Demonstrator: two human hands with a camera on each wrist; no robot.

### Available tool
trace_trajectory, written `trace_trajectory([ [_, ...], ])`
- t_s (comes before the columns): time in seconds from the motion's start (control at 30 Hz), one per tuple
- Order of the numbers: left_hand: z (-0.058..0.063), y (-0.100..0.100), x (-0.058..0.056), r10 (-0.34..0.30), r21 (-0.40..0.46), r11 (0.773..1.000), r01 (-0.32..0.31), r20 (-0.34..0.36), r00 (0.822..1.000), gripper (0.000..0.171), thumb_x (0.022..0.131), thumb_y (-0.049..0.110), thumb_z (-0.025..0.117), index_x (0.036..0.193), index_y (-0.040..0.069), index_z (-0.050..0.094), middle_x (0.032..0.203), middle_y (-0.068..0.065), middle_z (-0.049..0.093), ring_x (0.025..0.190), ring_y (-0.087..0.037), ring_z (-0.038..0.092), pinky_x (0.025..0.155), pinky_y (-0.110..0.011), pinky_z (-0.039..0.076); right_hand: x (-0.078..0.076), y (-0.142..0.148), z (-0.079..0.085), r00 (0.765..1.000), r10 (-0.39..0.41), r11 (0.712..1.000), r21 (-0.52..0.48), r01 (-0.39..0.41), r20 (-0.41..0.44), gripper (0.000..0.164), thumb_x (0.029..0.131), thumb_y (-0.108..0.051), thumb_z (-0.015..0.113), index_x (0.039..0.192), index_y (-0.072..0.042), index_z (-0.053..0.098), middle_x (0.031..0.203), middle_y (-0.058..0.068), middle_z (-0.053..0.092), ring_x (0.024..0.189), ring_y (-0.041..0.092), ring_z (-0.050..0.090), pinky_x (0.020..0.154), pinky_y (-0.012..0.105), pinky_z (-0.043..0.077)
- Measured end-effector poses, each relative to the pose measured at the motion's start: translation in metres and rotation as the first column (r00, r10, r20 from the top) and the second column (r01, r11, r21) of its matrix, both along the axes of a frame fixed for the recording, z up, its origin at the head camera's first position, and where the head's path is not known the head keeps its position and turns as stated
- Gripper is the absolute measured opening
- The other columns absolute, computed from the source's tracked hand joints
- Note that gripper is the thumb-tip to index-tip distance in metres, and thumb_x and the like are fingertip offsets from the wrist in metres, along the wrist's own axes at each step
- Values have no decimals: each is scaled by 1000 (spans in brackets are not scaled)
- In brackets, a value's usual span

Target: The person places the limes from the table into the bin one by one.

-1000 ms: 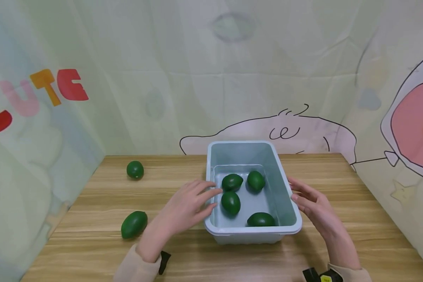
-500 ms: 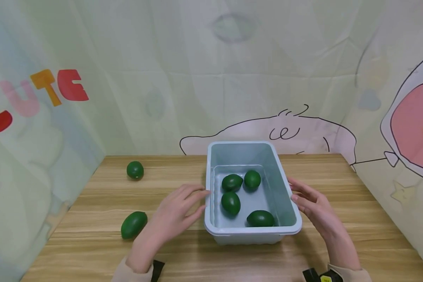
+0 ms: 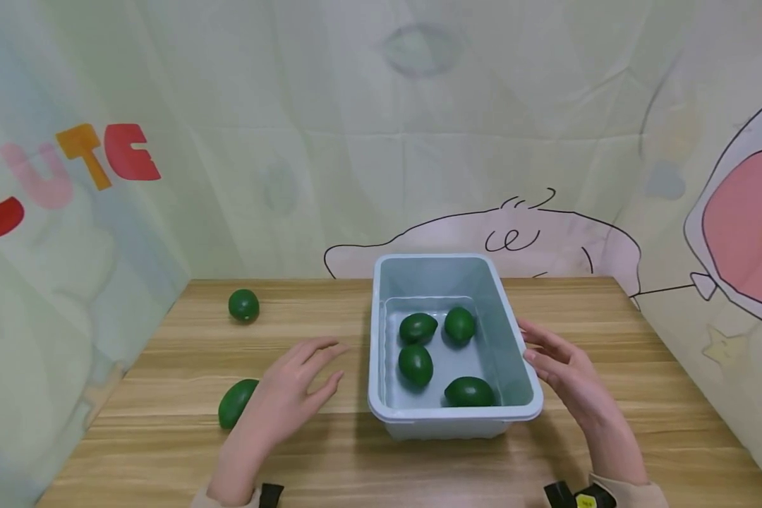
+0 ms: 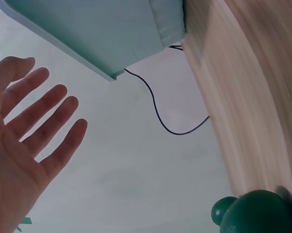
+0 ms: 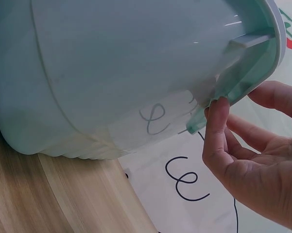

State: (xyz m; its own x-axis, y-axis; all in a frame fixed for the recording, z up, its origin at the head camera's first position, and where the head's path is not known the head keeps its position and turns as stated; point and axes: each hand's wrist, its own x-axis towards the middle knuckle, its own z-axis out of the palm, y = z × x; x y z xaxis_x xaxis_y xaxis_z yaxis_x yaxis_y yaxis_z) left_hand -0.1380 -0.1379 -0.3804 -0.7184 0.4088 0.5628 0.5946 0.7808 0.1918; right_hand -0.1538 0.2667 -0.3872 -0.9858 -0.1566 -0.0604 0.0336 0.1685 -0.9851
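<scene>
A light blue plastic bin (image 3: 444, 428) stands on the wooden table with several dark green limes inside, among them a lime (image 3: 470, 392) at the near end and a lime (image 3: 460, 326) toward the back right. My right hand (image 3: 568, 370) holds the bin's right rim, fingers curled under its lip in the right wrist view. Left of the bin, my left hand (image 3: 286, 395) is apart from it, fingers relaxed and holding nothing. Its wrist side partly hides a lime (image 3: 235, 404) on the table.
Another lime (image 3: 244, 305) lies toward the table's back left. The wooden table (image 3: 317, 310) ends at a printed cloth backdrop (image 3: 292, 176) behind and at both sides.
My left hand has drawn back leftward from the bin's left rim. The back-right lime rocked left and then right again. My right hand stays at the right rim.
</scene>
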Motion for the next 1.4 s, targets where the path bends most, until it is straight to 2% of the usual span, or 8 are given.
trace_trajectory([
  [0.2, -1, -9, 1, 44, 14, 999, -44, -1, 999, 36, 84, 20, 72, 120, 17, 65, 118, -3, 65, 109, -21, 62, 89, -38, 54, 0, -1, 0, 1000, -9, 1000, 22, 9, 0, 56, 97, -27, 56, 148, -12, 37, 126, -8, 51, 110, 4, 55, 89, 20, 50],
  [0.37, -2, -15, 0, 74, 29, 997, -76, 40, 996, 36, 86, 21, 70, 121, 17, 65, 120, -4, 64, 112, -23, 61, 92, -41, 53, 0, -1, 0, 1000, -18, 999, 28, 18, 10, 57, 96, -28, 57, 148, -13, 38, 126, -9, 51, 110, 2, 56, 88, 20, 50],
  [0.67, -18, -35, -8, 143, 35, 989, -145, 34, 989, 35, 83, 16, 73, 117, 11, 66, 116, -9, 65, 109, -25, 60, 90, -43, 52, 0, 0, 2, 1000, -12, 1000, 23, 12, 16, 57, 96, -27, 57, 148, -14, 38, 126, -11, 52, 111, 1, 54, 88, 21, 50],
  [0.8, -21, -42, -11, 159, 37, 986, -160, 36, 987, 35, 82, 14, 73, 117, 9, 66, 115, -10, 65, 108, -27, 61, 90, -45, 52, 1, 0, 2, 1000, -9, 1000, 20, 8, 17, 57, 96, -27, 57, 148, -14, 37, 125, -12, 52, 111, 1, 55, 88, 21, 50],
  [1.03, -25, -52, -11, 188, 25, 981, -191, 94, 978, 35, 84, 15, 72, 118, 9, 65, 117, -11, 65, 109, -28, 61, 91, -46, 52, 1, -1, 1, 1000, -6, 1000, 9, 6, 10, 56, 96, -26, 57, 148, -14, 38, 125, -12, 53, 111, 0, 54, 88, 20, 50],
  [1.17, -27, -57, -11, 218, 6, 975, -221, 136, 966, 36, 85, 16, 71, 119, 8, 65, 116, -11, 64, 109, -30, 60, 90, -48, 51, 0, -1, 0, 1000, -5, 1000, 8, 5, 10, 56, 97, -25, 57, 148, -14, 37, 126, -11, 52, 111, 0, 55, 88, 20, 50],
  [1.33, -29, -60, -8, 259, -33, 966, -258, 229, 938, 37, 87, 19, 69, 122, 8, 64, 114, -12, 64, 108, -32, 60, 91, -50, 50, 1, 0, -1, 1000, 2, 1000, -4, -2, 2, 56, 97, -24, 56, 148, -12, 36, 126, -10, 52, 110, 2, 55, 88, 20, 50],
  [1.4, -29, -61, -8, 261, -33, 965, -262, 248, 933, 37, 88, 19, 69, 123, 8, 63, 115, -12, 64, 109, -32, 60, 92, -51, 50, 0, 1, -1, 1000, 0, 1000, -3, 0, 3, 56, 97, -24, 56, 148, -12, 37, 125, -10, 52, 110, 2, 55, 88, 20, 50],
])
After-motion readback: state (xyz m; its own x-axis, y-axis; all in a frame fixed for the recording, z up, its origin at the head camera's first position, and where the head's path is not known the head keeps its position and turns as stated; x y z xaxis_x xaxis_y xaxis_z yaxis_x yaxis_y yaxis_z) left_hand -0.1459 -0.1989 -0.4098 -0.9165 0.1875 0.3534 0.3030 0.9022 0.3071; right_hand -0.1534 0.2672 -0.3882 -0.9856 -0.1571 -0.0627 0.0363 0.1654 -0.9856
